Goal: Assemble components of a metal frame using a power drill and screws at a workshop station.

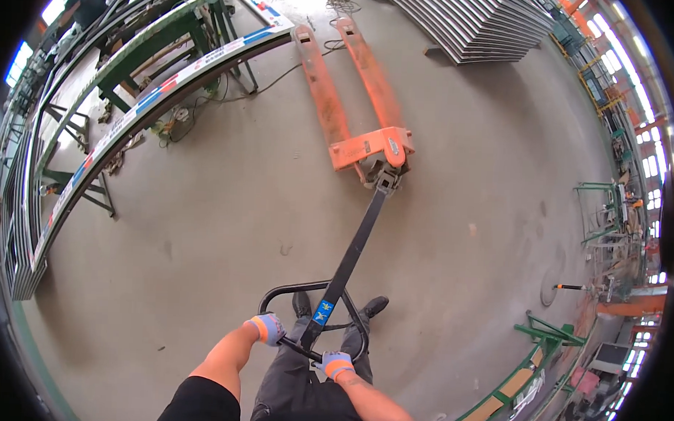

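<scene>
An orange pallet jack (pixel 369 147) stands on the floor ahead, its two bare forks pointing away from me. Its black handle (pixel 359 237) slants down toward my body and ends in a looped grip (pixel 297 287). My left hand (pixel 267 328), in a grey-blue glove with an orange cuff, is closed around the left part of the loop. Close to the handle's shaft, my right hand (pixel 336 364) in a matching glove is wrapped over the near bar. Both of my feet show beyond the loop.
At the left, a long framed panel (pixel 159 93) lies across green trestles (pixel 153 41), close to the fork tips. Stacked metal profiles (pixel 481 26) stand at the far right. Cables (pixel 278 78) run over the floor near the forks. A green-framed rack (pixel 520 384) is at the lower right.
</scene>
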Available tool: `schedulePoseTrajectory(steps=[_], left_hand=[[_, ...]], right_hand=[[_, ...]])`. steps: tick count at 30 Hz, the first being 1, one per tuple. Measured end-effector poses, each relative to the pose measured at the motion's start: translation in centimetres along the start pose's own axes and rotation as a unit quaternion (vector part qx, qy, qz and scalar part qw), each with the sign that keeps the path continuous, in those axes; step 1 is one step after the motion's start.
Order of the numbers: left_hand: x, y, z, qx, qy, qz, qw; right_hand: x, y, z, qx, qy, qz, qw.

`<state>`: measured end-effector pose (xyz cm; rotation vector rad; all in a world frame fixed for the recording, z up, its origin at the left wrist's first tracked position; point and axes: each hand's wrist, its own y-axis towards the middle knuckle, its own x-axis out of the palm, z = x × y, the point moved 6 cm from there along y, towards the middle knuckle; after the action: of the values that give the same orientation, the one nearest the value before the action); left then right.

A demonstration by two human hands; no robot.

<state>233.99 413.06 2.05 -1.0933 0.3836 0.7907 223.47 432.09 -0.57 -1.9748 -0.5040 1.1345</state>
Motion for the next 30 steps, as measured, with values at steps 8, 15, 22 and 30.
schedulePoseTrajectory(steps=[8,15,22,30], left_hand=[[4.6,-0.8,4.8,-0.035,-0.013,-0.043,0.998],[4.6,-0.6,14.7,-0.016,0.085,-0.026,0.996],[-5.2,-0.5,27.5,-0.071,0.075,-0.034,0.994],[-15.4,4.6,37.1,-0.103,0.038,0.058,0.992]], right_hand=[[4.0,-4.1,-0.1,-0.063,0.036,0.034,0.997],[3.1,-13.7,5.5,-0.063,0.098,0.055,0.992],[-1.1,-25.7,11.6,-0.110,0.013,0.242,0.964],[-11.3,-34.5,22.8,-0.016,-0.019,0.243,0.970]])
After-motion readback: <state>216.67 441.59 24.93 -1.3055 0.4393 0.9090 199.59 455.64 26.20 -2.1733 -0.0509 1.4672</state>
